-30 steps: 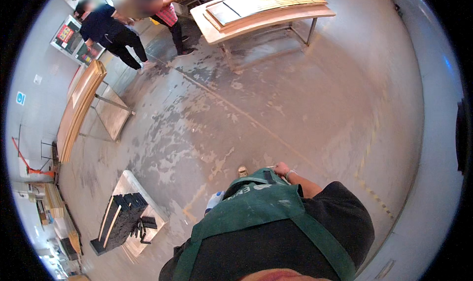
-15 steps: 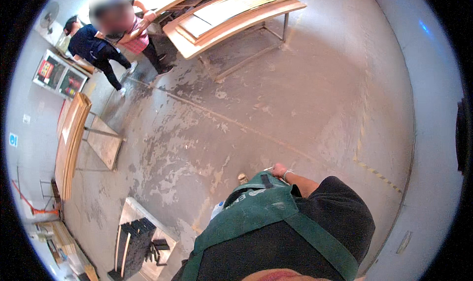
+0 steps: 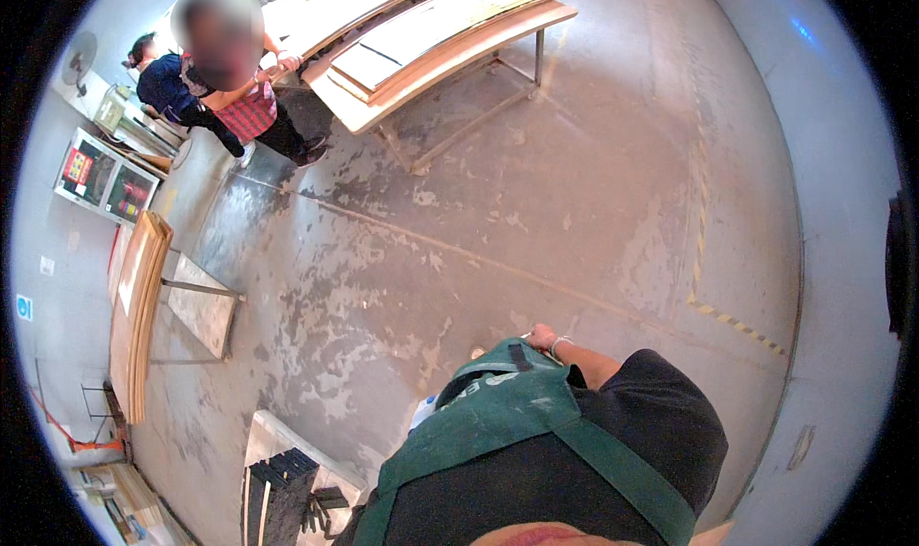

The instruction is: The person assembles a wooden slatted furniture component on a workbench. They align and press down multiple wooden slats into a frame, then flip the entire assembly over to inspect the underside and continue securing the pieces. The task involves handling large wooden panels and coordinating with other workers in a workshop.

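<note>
My right hand (image 3: 544, 337) is held low in front of my body, by the edge of the green apron (image 3: 512, 407). Its fingers look curled, and a small pale tip shows beside them, too small to name. A light band (image 3: 560, 343) circles that wrist. My left hand does not show; a small white and blue patch (image 3: 422, 410) peeks out at the apron's left side. Just beyond the apron, the tip of a shoe (image 3: 476, 354) is on the floor.
A table (image 3: 359, 115) bearing flat boards (image 3: 431, 34) stands far ahead. Two people, one in a checked garment (image 3: 247, 115), are beside it. Leaning boards (image 3: 139, 316) are at left. A low platform (image 3: 268, 433) with black strips (image 3: 282, 498) lies near left. A wall (image 3: 842, 259) runs along the right.
My view has shifted, so the near platform and black strips sit lower in it. The person in the checked garment now covers more of the other person. My right hand stays low by the apron.
</note>
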The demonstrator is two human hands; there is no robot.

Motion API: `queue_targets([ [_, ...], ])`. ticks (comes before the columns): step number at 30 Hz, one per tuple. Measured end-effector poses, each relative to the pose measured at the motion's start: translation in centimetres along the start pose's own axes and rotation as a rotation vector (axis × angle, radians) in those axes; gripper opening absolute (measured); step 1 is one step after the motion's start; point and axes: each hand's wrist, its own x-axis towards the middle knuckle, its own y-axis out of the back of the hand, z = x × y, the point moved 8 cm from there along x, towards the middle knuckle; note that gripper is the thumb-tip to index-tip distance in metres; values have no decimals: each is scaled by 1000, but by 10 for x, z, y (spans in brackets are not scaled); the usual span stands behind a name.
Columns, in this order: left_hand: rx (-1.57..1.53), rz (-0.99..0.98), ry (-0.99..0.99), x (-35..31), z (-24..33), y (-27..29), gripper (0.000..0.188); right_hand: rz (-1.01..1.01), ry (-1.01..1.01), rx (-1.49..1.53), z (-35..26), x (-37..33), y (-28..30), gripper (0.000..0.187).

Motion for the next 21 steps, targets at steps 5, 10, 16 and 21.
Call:
queue_targets([
  [5,11,-31,-67,7,0,16,27,43,-1,2,-6,7,-10,32],
  [10,41,-8,-160,17,3,38,26,-25,-60,83,-22,-1,-7,27],
  [16,62,8,-9,40,3,61,19,110,-45,99,-5,21,1,23],
  [21,205,-2,-83,46,5,58,21,120,47,-38,-21,14,22,25],
])
